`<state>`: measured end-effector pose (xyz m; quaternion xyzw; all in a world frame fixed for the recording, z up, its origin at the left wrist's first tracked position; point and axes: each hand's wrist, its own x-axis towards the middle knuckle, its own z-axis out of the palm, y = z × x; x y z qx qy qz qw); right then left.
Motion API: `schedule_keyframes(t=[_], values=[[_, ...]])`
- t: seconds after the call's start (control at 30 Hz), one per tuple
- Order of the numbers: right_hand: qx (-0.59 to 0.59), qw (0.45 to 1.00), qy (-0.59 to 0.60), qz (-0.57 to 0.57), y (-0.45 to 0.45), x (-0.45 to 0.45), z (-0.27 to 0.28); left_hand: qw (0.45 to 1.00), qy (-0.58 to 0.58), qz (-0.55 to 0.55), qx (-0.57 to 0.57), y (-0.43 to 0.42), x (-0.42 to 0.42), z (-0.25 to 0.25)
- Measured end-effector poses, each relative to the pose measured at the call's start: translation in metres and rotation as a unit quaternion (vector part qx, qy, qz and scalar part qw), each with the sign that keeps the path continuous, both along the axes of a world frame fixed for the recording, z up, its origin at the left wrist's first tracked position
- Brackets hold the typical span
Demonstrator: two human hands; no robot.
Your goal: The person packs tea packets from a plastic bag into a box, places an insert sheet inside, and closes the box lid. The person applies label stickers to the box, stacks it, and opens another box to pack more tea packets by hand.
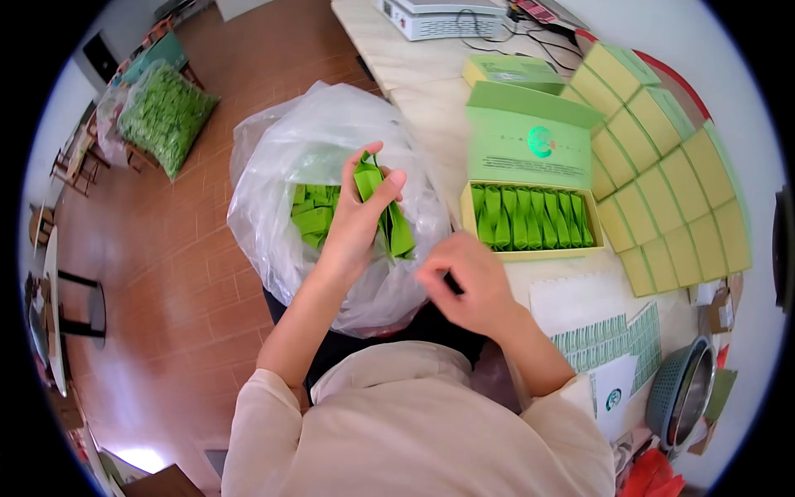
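My left hand (364,199) is closed round green packets (397,228), held over the open clear plastic bag (265,166). More green packets (313,217) lie inside that bag. To the right, my right hand (472,282) has its fingers curled, slightly blurred; whether anything is between them is hidden. Just beyond it stands an open box (530,255) with its green lid (530,137) raised, holding a row of upright green packets (530,217).
Stacked closed boxes (671,190) fill the table's right side. Nearer are sticker sheets (592,341) and a colander with a metal bowl (681,393). A white device (443,21) with cables sits at the back. A full bag (166,116) stands on the left.
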<state>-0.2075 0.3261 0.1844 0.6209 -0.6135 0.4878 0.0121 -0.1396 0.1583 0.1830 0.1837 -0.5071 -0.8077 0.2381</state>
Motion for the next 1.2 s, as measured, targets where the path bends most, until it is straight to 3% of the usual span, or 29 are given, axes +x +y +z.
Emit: schedule_keyframes(t=[0.13, 0.17, 0.2, 0.27, 0.33, 0.4, 0.5, 0.53, 0.6, 0.67, 0.73, 0.8, 0.83, 1.1, 1.2], values=[[-0.014, 0.982, -0.119, -0.148, 0.019, -0.026, 0.016, 0.997, 0.066, 0.024, -0.044, 0.043, -0.042, 0.017], [-0.011, 0.982, -0.096, -0.160, 0.025, -0.034, 0.018, 0.989, 0.075, 0.007, -0.128, 0.056, -0.052, 0.013], [-0.018, 0.979, -0.093, -0.182, 0.030, -0.040, 0.019, 0.988, 0.081, -0.016, -0.131, 0.070, -0.065, 0.009], [-0.022, 0.964, 0.021, -0.264, 0.042, -0.051, 0.020, 0.977, 0.144, -0.059, -0.143, 0.103, -0.088, 0.001], [0.004, 0.945, 0.031, -0.327, 0.062, -0.060, 0.021, 0.971, 0.138, -0.107, -0.164, 0.129, -0.101, 0.009], [-0.009, 0.920, 0.065, -0.386, 0.082, -0.080, 0.019, 0.964, 0.157, -0.200, -0.075, 0.144, -0.123, 0.000], [0.005, 0.900, 0.007, -0.435, 0.118, -0.115, 0.030, 0.947, 0.124, -0.225, -0.196, 0.167, -0.160, -0.001], [0.011, 0.899, 0.011, -0.437, 0.127, -0.127, 0.031, 0.914, 0.126, -0.204, -0.327, 0.170, -0.166, -0.004], [0.028, 0.869, 0.004, -0.494, 0.140, -0.152, 0.028, 0.897, 0.138, -0.200, -0.368, 0.169, -0.196, -0.023], [0.045, 0.863, 0.059, -0.499, 0.149, -0.179, 0.012, 0.798, 0.089, -0.223, -0.553, 0.161, -0.220, -0.046], [0.059, 0.858, 0.113, -0.498, 0.148, -0.197, -0.002, 0.777, 0.115, -0.181, -0.592, 0.166, -0.231, -0.063], [0.081, 0.838, 0.184, -0.508, 0.140, -0.204, -0.010, 0.681, 0.144, -0.135, -0.706, 0.170, -0.228, -0.069], [0.085, 0.842, 0.185, -0.500, 0.137, -0.205, -0.012, 0.660, 0.156, -0.131, -0.723, 0.170, -0.229, -0.072], [0.212, 0.824, 0.201, -0.486, 0.117, -0.197, -0.025, 0.683, 0.129, -0.115, -0.710, 0.167, -0.224, -0.077], [0.191, 0.837, 0.163, -0.487, 0.123, -0.193, -0.031, 0.691, 0.092, -0.122, -0.707, 0.168, -0.226, -0.078]])
